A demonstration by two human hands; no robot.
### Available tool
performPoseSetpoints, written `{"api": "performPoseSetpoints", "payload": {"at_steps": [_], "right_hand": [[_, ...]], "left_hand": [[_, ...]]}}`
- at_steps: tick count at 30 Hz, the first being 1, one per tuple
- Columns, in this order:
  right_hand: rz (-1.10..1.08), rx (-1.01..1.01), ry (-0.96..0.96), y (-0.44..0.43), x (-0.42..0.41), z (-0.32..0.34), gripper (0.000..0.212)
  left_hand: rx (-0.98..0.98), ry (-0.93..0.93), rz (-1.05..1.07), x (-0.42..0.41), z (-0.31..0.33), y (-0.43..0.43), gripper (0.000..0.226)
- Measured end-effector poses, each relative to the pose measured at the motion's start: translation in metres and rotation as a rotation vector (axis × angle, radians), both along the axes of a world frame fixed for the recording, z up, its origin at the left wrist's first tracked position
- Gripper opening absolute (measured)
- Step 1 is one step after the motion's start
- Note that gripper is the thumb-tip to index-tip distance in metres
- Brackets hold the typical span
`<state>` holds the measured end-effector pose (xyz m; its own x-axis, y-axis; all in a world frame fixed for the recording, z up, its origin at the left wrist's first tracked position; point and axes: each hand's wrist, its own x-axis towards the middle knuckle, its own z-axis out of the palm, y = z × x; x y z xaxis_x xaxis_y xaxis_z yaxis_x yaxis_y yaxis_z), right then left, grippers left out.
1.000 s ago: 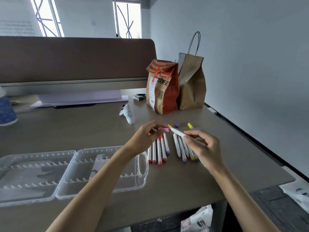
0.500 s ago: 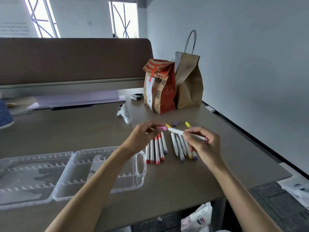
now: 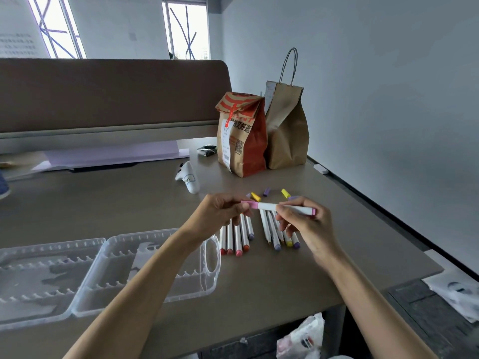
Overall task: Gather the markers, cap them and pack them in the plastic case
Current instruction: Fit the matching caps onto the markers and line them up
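Note:
A white marker (image 3: pixel 269 206) with a pink end is held level above the desk between both hands. My right hand (image 3: pixel 304 224) grips its barrel. My left hand (image 3: pixel 220 213) pinches the pink cap (image 3: pixel 249 204) seated on the marker's left end. Below lie two groups of white markers: red and orange ones (image 3: pixel 236 237) on the left, purple and yellow ones (image 3: pixel 278 234) on the right. Loose yellow and purple caps (image 3: pixel 285 193) sit just behind the hands. The clear plastic case (image 3: pixel 108 270) lies open at the lower left.
Two paper bags, one red and brown (image 3: pixel 243 136) and one plain brown (image 3: pixel 287 128), stand at the back right. A white controller (image 3: pixel 188 177) lies behind my left hand. A brown partition (image 3: pixel 111 94) runs along the desk's far side. The desk edge (image 3: pixel 363 193) falls off on the right.
The marker's bare yellow tip is now covered: the pink cap in my left hand has met the marker held by my right hand and sits on its end.

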<state>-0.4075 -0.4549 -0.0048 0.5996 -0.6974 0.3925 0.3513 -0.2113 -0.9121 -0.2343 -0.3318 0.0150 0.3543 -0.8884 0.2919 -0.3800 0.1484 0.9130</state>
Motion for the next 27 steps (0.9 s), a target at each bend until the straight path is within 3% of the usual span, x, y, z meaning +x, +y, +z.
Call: {"api": "performPoseSetpoints", "payload": {"at_steps": [6,12,18,27], "right_hand": [[0.053,-0.042,0.012,0.004,0.004,-0.004,0.015],[-0.011,-0.174,0.059,0.007,0.008,-0.007,0.008],[-0.003,-0.177,0.115,0.004,0.007,-0.012,0.010],[-0.176,-0.225,0.105,-0.001,0.007,-0.012,0.011]], "left_hand": [[0.022,-0.068,0.044,-0.001,-0.002,-0.001,0.017],[0.035,-0.060,0.049,0.003,0.005,0.000,0.014],[-0.090,0.287,0.102,0.012,0.011,0.005,0.019],[-0.057,0.089,0.453,0.029,0.000,-0.002,0.018]]}}
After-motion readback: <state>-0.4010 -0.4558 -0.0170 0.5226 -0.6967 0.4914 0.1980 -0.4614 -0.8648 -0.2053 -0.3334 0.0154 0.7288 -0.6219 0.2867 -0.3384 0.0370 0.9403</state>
